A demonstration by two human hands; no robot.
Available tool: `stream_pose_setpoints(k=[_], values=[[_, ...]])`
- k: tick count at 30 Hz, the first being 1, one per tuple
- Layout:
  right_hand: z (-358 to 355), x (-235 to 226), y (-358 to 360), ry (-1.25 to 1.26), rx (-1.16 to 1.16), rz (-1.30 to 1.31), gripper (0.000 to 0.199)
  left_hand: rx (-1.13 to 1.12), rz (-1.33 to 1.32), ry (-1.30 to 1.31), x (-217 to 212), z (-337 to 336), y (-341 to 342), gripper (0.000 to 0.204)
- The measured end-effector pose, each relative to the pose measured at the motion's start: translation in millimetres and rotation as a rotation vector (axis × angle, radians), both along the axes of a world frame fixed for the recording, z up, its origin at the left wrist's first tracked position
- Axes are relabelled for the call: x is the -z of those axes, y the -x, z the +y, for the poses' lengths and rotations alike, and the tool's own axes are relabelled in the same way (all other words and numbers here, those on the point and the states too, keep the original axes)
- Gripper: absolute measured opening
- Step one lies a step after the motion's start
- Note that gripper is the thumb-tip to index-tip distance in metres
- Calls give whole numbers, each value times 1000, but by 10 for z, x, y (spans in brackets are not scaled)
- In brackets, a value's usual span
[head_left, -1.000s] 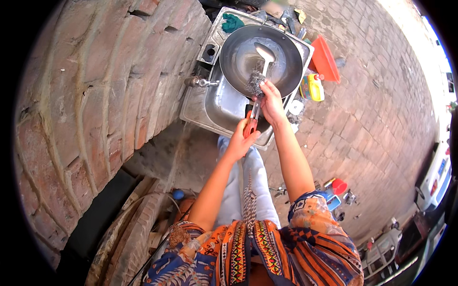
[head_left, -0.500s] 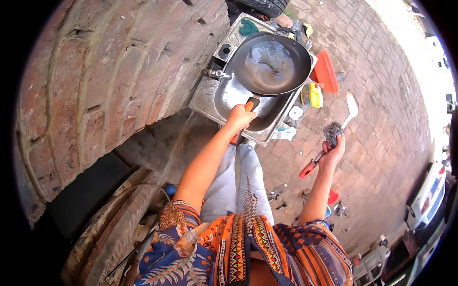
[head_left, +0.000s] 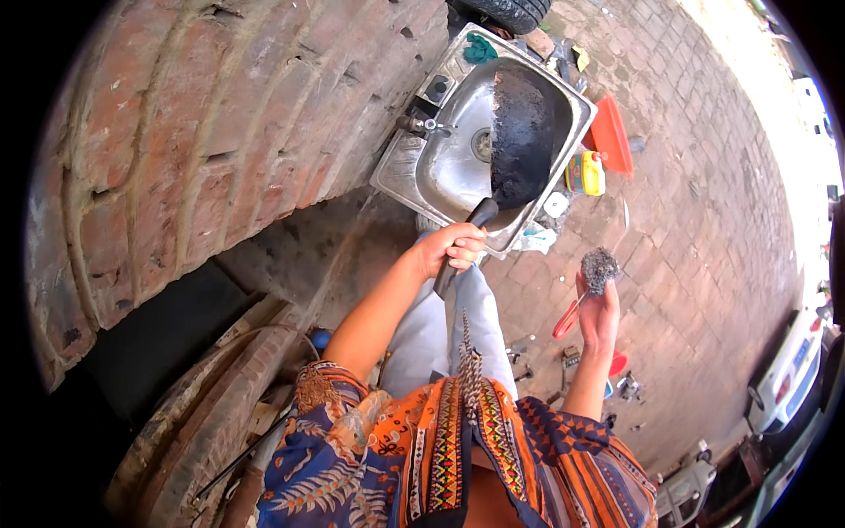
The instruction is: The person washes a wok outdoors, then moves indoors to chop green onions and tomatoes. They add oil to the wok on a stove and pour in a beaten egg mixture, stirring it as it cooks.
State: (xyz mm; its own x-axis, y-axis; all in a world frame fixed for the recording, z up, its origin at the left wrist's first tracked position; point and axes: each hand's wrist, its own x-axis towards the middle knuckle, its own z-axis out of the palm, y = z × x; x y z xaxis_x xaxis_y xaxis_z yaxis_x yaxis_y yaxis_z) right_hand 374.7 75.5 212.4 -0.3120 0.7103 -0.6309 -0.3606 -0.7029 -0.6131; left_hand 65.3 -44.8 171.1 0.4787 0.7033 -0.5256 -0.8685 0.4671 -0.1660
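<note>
My left hand (head_left: 451,249) is wrapped round the dark handle of a frying pan (head_left: 525,145). The pan is tipped on its side over the right part of a steel sink (head_left: 453,158), its blackened underside showing. Off to the right, my right hand (head_left: 600,317) grips a grey steel wool scrubber (head_left: 600,269) together with a red-handled spatula (head_left: 566,322). The spatula's blade appears edge-on, as a thin sliver beyond the scrubber. A tap (head_left: 427,126) sticks out at the sink's left side.
A brick wall (head_left: 229,158) rises on the left. A green cloth (head_left: 480,48) lies on the sink's far corner. Beside the sink stand a yellow bottle (head_left: 585,174) and a red-orange basin (head_left: 612,136). Old tyres (head_left: 211,422) lie at lower left.
The pan has been tipped from nearly level, with liquid swirling in it, to on edge, its underside now showing. My right hand has turned, bringing the spatula's blade edge-on.
</note>
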Motion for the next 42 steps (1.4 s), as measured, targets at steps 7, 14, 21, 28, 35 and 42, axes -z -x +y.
stream_pose_setpoints(k=[7,14,21,28,35,42], values=[[106,393,-426,633,268,72,19,25,96,24,-30,-170,-6,3],[-126,267,4,260,339,-190,15,142,297,130,-70,-236,15,5],[-331,-112,1848,-378,118,-467,19,443,1117,101,247,-530,-4,12],[-243,1185,3500,-812,87,-536,18,807,1868,4,560,-816,159,24],[100,1353,4116,-665,142,-434,19,824,1778,47,661,-885,377,25],[250,1582,4095,-690,84,-415,19,873,1768,40,551,-727,499,23]])
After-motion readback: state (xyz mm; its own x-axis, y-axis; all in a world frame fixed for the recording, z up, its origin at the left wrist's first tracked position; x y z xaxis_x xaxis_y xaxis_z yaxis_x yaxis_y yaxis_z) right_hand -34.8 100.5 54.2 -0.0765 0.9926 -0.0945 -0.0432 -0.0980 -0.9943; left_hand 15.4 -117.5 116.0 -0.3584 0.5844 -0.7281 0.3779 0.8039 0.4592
